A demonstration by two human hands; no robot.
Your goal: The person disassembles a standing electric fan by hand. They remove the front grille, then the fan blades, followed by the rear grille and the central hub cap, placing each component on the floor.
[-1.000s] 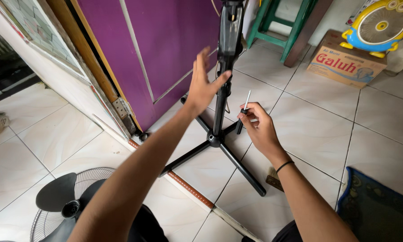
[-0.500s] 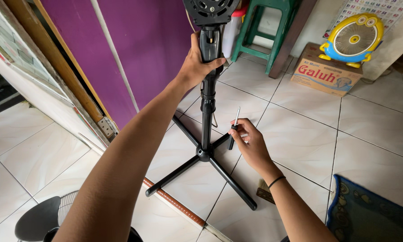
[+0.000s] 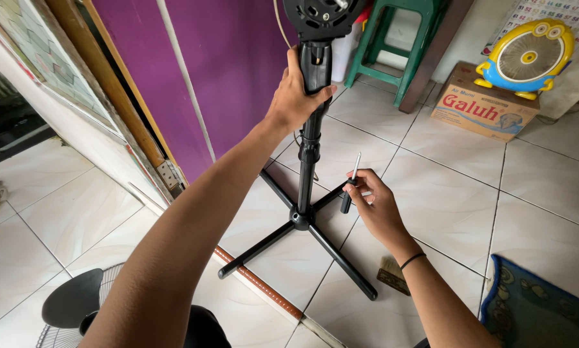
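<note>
A black fan stand (image 3: 307,174) rises from a cross-shaped base on the tiled floor, with a round black motor housing (image 3: 320,14) at its top. My left hand (image 3: 297,98) grips the upper part of the pole just under the housing. My right hand (image 3: 370,196), lower and to the right of the pole, holds a screwdriver (image 3: 350,182) with a black handle and its metal shaft pointing up. A black band sits on my right wrist.
A purple door (image 3: 231,64) stands behind the stand. A fan blade and wire grille (image 3: 74,309) lie at the lower left. A green stool (image 3: 399,38), a cardboard box (image 3: 479,109) with a yellow toy fan (image 3: 528,58), and a dark mat (image 3: 541,309) are on the right.
My left hand went from open beside the pole to gripping its upper part. The view shifted slightly; my right hand kept hold of the screwdriver in about the same place.
</note>
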